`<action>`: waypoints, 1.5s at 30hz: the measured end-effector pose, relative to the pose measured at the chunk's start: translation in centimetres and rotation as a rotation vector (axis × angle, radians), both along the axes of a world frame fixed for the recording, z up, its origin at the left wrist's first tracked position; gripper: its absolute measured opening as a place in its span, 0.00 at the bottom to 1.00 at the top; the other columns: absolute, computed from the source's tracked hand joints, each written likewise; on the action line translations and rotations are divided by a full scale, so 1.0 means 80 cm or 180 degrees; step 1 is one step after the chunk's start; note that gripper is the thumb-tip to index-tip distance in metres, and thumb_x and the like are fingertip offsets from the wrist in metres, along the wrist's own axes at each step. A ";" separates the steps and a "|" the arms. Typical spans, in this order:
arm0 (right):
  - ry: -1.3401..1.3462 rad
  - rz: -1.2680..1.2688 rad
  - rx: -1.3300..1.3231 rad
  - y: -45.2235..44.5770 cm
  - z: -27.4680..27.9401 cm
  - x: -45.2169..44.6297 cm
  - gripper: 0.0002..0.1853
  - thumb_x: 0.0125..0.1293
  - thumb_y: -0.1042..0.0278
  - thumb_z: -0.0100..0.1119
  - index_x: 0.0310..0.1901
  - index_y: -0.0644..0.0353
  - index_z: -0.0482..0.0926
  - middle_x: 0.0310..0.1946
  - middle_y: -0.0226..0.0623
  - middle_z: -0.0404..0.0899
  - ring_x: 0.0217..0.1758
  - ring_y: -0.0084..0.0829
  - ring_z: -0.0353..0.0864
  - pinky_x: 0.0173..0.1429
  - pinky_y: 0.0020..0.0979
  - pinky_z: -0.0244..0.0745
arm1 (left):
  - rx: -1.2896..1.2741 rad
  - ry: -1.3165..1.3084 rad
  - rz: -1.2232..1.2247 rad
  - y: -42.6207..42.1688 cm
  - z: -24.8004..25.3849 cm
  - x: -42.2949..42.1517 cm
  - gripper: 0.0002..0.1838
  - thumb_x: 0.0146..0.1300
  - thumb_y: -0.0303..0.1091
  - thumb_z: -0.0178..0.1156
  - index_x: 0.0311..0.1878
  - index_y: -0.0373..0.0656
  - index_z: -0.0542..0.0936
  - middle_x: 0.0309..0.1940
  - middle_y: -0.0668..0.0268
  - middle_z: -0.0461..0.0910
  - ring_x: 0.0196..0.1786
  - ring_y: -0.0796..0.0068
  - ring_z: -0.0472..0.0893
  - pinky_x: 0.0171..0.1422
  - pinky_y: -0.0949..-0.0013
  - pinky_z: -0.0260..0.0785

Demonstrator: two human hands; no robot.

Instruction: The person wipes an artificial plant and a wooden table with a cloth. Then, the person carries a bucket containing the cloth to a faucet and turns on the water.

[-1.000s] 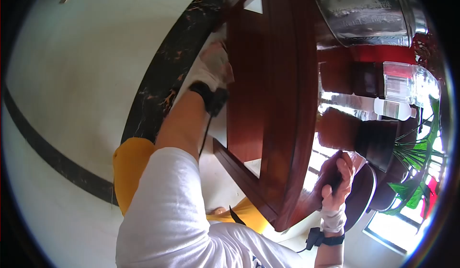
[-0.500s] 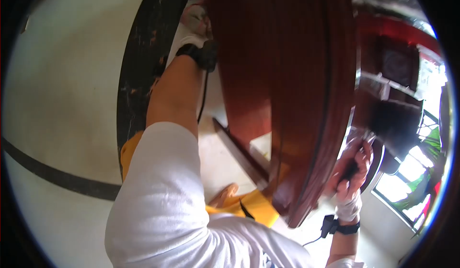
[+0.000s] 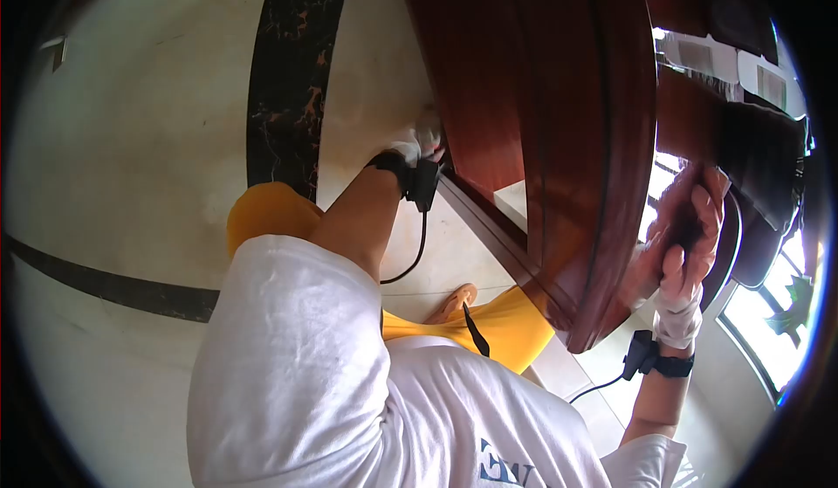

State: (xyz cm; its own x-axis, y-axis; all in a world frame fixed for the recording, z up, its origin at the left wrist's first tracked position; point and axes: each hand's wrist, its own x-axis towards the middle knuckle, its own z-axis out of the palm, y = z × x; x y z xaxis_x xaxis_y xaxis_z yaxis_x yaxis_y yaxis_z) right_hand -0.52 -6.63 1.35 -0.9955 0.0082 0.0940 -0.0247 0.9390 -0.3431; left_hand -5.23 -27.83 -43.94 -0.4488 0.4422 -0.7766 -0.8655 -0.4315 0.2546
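Note:
My left hand (image 3: 426,137), with a white covering at the wrist, is low beside the side panel of a dark red wooden piece of furniture (image 3: 589,139). Its fingers are blurred and partly hidden; a pale patch with a red edge shows there, too unclear to name. On the other side of the furniture, my right hand (image 3: 701,235) leans on the glossy top surface, which mirrors it. The fingers there are stretched and slightly curved, thumb apart, with nothing visible in them. A white covering wraps that wrist too.
A slanting wooden rail (image 3: 484,226) runs low along the furniture near my legs. A dark marble strip (image 3: 288,78) crosses the pale floor (image 3: 148,165). Dark seats (image 3: 764,165) stand at the far right, before a bright window. Black straps with cabled devices (image 3: 423,184) sit on both wrists.
My left hand has come down along the side panel, nearer my body. The view has shifted. My right hand stays against the glossy surface.

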 end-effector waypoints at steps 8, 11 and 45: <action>0.0272 0.0104 0.0135 -0.005 0.005 -0.009 0.36 0.68 0.37 0.59 0.65 0.61 0.76 0.71 0.50 0.70 0.74 0.48 0.65 0.78 0.49 0.54 | 0.0668 -0.0502 0.0398 0.003 0.074 -0.021 0.09 0.70 0.45 0.54 0.39 0.53 0.75 0.30 0.70 0.75 0.22 0.70 0.73 0.27 0.62 0.71; 0.0275 0.0136 0.0231 -0.006 0.008 -0.010 0.35 0.67 0.38 0.61 0.65 0.60 0.76 0.70 0.50 0.72 0.74 0.48 0.67 0.79 0.50 0.52 | 0.0652 -0.0406 0.0405 -0.020 0.107 -0.016 0.09 0.70 0.46 0.53 0.40 0.53 0.75 0.30 0.70 0.75 0.22 0.70 0.73 0.27 0.62 0.70; 0.0372 0.0059 0.0276 0.004 0.018 -0.007 0.31 0.59 0.70 0.64 0.67 0.58 0.74 0.70 0.48 0.72 0.74 0.50 0.69 0.77 0.45 0.61 | -0.0046 -0.0770 -0.0725 -0.004 0.201 0.069 0.32 0.67 0.73 0.46 0.59 0.58 0.73 0.46 0.70 0.78 0.44 0.65 0.80 0.65 0.31 0.64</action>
